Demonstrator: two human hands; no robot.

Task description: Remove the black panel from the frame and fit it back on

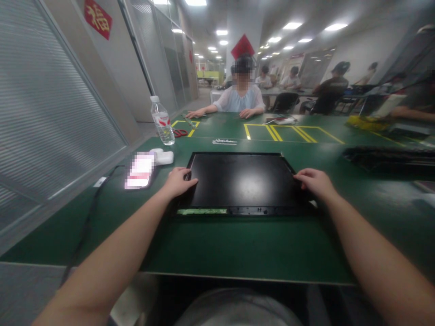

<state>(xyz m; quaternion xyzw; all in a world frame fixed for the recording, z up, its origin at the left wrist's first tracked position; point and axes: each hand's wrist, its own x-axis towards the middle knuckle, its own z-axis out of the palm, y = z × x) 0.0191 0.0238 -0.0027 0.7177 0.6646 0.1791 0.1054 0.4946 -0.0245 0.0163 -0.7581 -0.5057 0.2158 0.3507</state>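
1. Left of the frame: phone (140, 171), lit, lying on the table (251, 253); cable (91, 210) to its left, white device (163, 157) touching or just beside it on the right.
2. Upper left: bottle (163, 124), upright; scissors (180, 133) just right of it.
3. Left of centre: left hand (178, 182). Fingers closed on the left edge of the screen (238, 179), thumb laid over its border; fingertips underneath hidden.
4. Centre of the frame: the screen, at the table; whether it rests flat or is slightly raised, cannot tell. Handling (judged): moderate weight, stiff overall, though a thin panel could flex; smooth face likely slippery and easily scratched or cracked. Best held by the rim at both short sides, without pressure on the dark face or on the green strip (202, 211) along its lower edge.
5. Orientation: dark face up, catching a glare patch. Long axis runs left to right across the frame; the green strip edge points to the bottom of the frame, the opposite long edge to the top.
6. Right of centre: right hand (316, 182). Thumb and forefinger pinch the screen's right edge, roughly opposite the left hand's hold; other fingers curled.
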